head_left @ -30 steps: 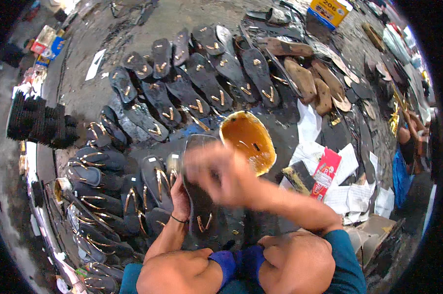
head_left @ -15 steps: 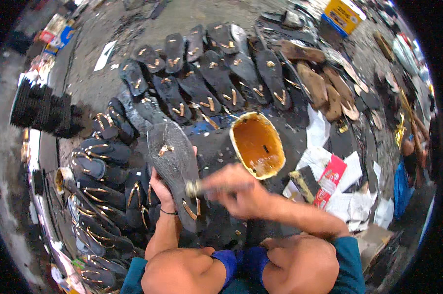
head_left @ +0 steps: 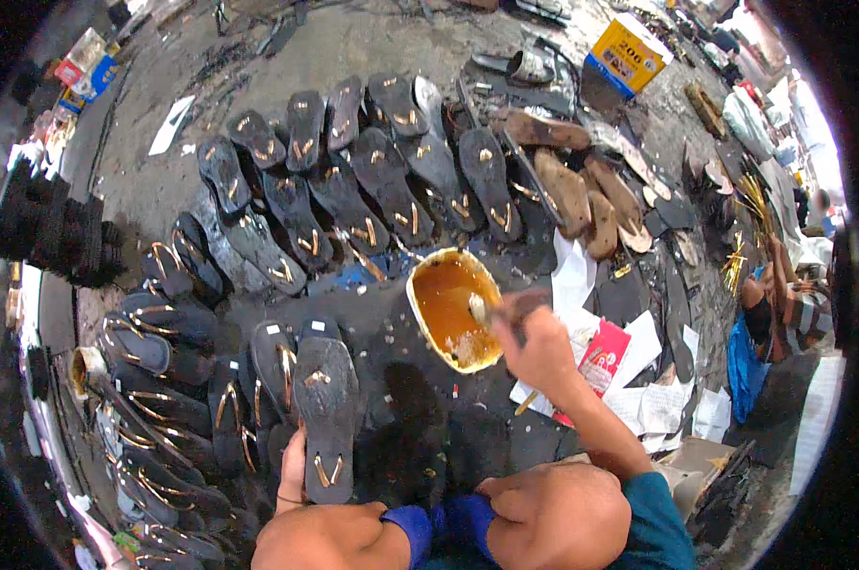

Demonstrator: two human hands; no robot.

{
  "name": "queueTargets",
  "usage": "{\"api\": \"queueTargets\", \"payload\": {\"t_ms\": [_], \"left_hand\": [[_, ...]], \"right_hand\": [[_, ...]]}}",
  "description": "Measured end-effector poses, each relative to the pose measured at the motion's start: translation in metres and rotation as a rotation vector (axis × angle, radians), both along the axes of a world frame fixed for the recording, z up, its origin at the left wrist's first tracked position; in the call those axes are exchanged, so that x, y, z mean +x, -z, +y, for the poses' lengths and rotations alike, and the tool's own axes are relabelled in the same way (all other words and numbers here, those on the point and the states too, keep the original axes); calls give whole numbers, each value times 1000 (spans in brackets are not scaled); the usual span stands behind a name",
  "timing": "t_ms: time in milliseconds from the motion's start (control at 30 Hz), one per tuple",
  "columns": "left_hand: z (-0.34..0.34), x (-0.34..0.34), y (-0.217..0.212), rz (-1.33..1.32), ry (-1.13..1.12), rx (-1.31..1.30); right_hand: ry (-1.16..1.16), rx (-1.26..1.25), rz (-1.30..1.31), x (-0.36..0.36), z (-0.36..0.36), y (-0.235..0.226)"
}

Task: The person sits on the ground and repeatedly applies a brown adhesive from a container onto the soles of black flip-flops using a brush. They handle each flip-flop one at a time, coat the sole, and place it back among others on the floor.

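My left hand (head_left: 293, 467), low and left of centre, grips the edge of a black flip-flop (head_left: 327, 408) whose underside faces up. Gold strap ends show through that sole at both ends; part of the hand is hidden beneath it. To the right, my right hand (head_left: 543, 350) is closed round a dark-handled brush (head_left: 479, 308). The brush's pale tip is over or in a cream-rimmed tub (head_left: 416, 321) of amber, glue-like liquid; whether it touches the liquid I cannot tell.
Rows of upturned black soles (head_left: 385, 171) lie beyond the tub. Several gold-strapped black sandals (head_left: 168, 404) crowd the left. Brown soles (head_left: 560, 190), white papers (head_left: 629, 408) and a red packet (head_left: 602, 357) are at right. A yellow-and-blue box (head_left: 627, 59) stands farther back.
My right hand has moved the brush off the sole, rightward to the tub. My left hand has lowered the flip-flop toward my knees. The view has shifted somewhat.
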State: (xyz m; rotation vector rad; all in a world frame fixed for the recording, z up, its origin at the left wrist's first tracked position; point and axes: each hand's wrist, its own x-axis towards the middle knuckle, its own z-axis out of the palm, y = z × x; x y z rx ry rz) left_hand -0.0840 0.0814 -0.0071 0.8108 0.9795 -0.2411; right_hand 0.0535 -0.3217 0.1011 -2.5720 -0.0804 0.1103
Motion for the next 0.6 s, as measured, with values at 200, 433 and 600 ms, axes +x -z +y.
{"api": "queueTargets", "payload": {"t_ms": [200, 433, 600], "left_hand": [[-44, 61, -33, -86, 156, -31], [-118, 139, -79, -409, 115, -354], [-100, 142, -72, -472, 94, -385]], "right_hand": [[-179, 470, 516, -19, -15, -40], [-461, 840, -193, 24, 104, -34], [-604, 723, -262, 23, 99, -37]]}}
